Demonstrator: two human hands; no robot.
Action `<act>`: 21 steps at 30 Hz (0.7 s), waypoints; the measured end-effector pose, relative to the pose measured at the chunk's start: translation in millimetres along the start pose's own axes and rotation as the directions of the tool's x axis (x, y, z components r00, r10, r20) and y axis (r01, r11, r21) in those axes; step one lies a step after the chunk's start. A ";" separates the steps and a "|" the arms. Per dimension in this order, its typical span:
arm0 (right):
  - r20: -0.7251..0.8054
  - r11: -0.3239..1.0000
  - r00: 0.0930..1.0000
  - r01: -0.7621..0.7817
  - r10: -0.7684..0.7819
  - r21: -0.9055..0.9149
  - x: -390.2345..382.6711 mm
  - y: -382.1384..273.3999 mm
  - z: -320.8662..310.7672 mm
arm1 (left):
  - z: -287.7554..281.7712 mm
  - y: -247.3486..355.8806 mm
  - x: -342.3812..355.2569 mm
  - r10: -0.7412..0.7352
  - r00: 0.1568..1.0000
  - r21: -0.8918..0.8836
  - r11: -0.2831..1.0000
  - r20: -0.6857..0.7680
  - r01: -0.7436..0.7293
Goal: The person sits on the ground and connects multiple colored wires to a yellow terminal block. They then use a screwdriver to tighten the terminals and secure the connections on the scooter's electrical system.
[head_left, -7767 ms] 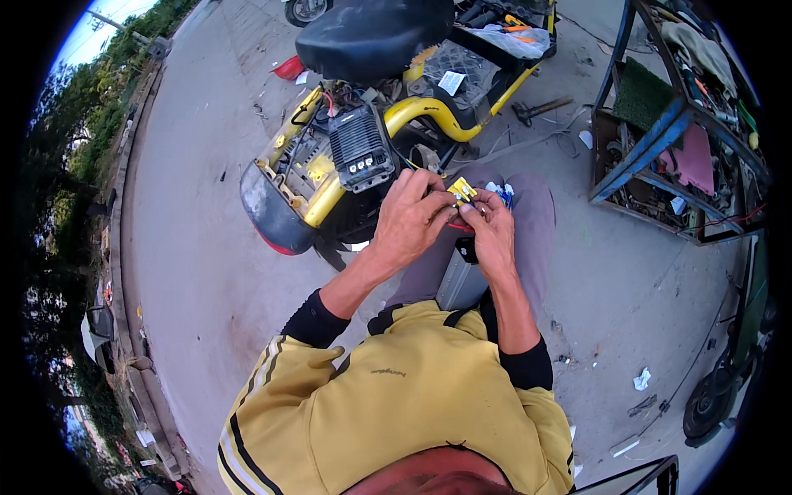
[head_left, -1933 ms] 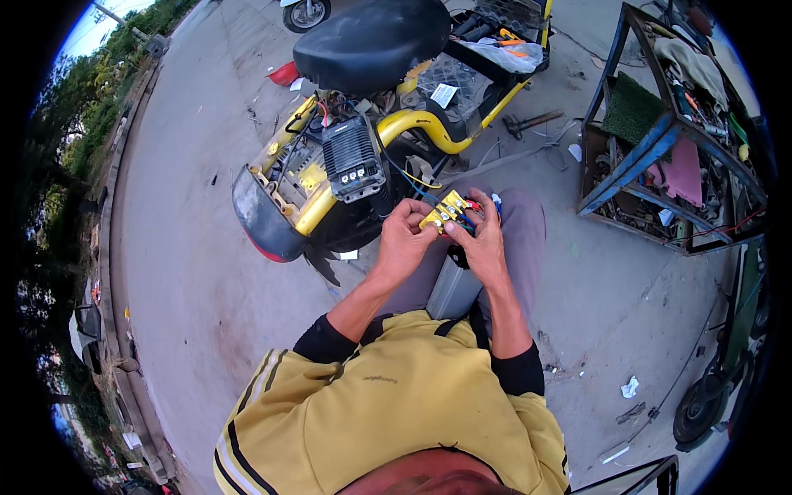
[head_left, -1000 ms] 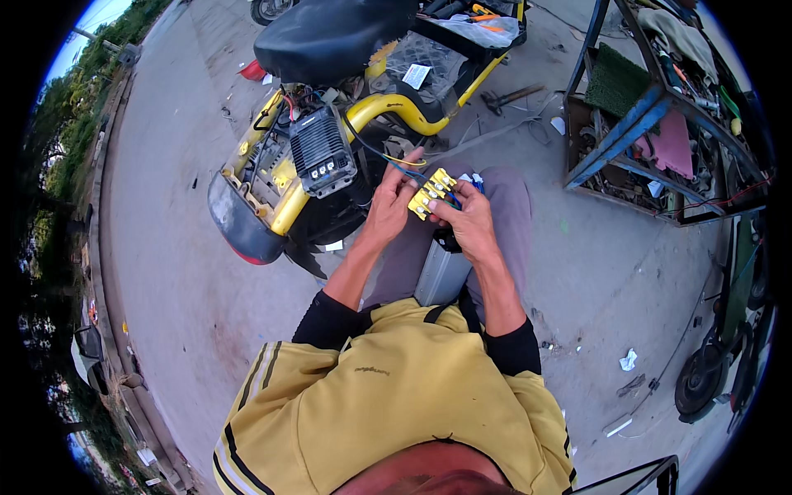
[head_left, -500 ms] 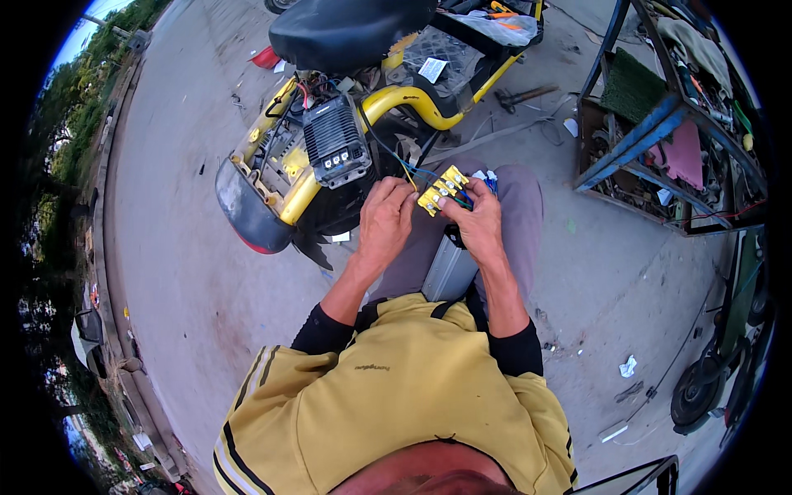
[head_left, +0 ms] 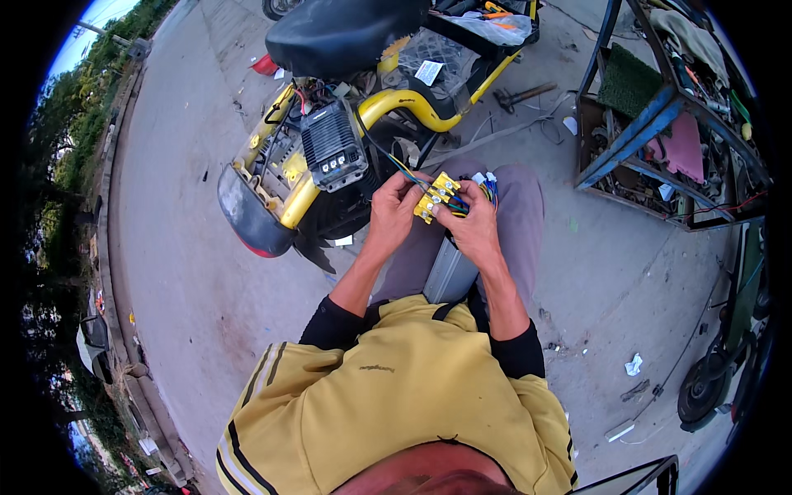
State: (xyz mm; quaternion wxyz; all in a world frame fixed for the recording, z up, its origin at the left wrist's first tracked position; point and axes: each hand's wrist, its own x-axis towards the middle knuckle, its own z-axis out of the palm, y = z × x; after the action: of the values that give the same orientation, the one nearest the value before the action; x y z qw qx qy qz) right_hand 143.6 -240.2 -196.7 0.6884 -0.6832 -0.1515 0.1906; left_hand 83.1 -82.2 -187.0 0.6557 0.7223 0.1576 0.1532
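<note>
In my right hand (head_left: 472,226), the thumb and fingers pinch a yellow terminal block (head_left: 446,186) with a row of metal screws. My left hand (head_left: 389,216) is closed at the block's left side, fingertips on thin wires (head_left: 394,162) that run down from the scooter. The wire ends by the block are partly hidden by my fingers. Behind my right fingers hangs a bundle of blue and green wires with white connectors (head_left: 490,177). Just beyond my left hand sits a black finned controller box (head_left: 332,142) on the yellow-framed scooter (head_left: 396,103).
A silver metal case (head_left: 450,274) stands between my legs. The scooter's black seat (head_left: 342,37) is ahead. At right stands a blue-edged metal rack (head_left: 635,140) full of tools and scraps. A hammer (head_left: 521,96) lies on the ground, and a wheel (head_left: 703,392) is at the lower right.
My left fingers have moved in against the terminal block, bringing the wires over its edge. The block has tilted slightly in my right hand, whose fingers now reach further round its far side.
</note>
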 end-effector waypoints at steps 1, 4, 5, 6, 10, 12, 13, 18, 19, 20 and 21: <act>0.000 1.000 1.000 -0.002 0.002 0.005 0.4 0.8 -0.2 | 1.0 1.1 2.2 0.015 1.000 -0.038 0.999 0.012 -0.014; -0.002 1.000 1.000 -0.006 0.006 0.008 2.2 3.3 0.1 | 1.9 3.9 6.9 0.036 0.998 -0.138 0.990 0.044 -0.029; -0.006 1.000 1.000 -0.007 0.007 0.002 3.1 3.4 0.2 | 0.9 4.5 7.5 0.026 0.998 -0.160 0.987 0.053 -0.017; -0.010 1.000 1.000 -0.008 0.008 -0.004 3.6 3.7 0.5 | -0.2 4.8 7.7 0.015 0.998 -0.181 0.983 0.061 -0.004; -0.014 1.000 1.000 0.008 -0.008 -0.026 4.4 7.4 1.3 | -3.4 4.0 5.7 -0.049 0.993 -0.454 0.886 0.106 0.092; -0.028 0.999 0.999 0.017 -0.018 -0.035 3.8 5.5 1.9 | -3.4 12.5 3.3 -0.036 0.991 -0.506 0.857 0.126 0.095; -0.021 0.999 1.000 0.013 -0.014 -0.036 4.1 6.3 1.9 | -3.2 10.7 3.5 -0.049 0.992 -0.476 0.874 0.114 0.098; -0.024 1.000 1.000 -0.017 0.017 -0.011 3.6 3.6 3.3 | 1.6 3.7 5.6 -0.119 0.992 -0.430 0.895 0.031 0.120; -0.031 1.000 0.999 -0.009 0.008 -0.023 3.0 3.9 3.4 | 3.6 5.0 5.1 -0.122 0.992 -0.430 0.895 0.018 0.117; -0.037 0.999 0.999 -0.001 0.000 -0.036 2.7 4.3 3.3 | 5.3 8.0 4.6 -0.125 0.992 -0.429 0.896 0.005 0.115; -0.043 0.999 0.999 0.007 -0.009 -0.049 2.1 4.9 2.7 | 7.2 9.1 3.9 -0.127 0.992 -0.428 0.897 -0.008 0.112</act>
State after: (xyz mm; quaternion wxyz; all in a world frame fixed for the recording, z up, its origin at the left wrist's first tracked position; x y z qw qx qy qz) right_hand 143.9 -236.9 -201.6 0.6755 -0.7031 -0.1437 0.1694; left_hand 90.0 -87.8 -178.5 0.8032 0.5473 0.1760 0.1563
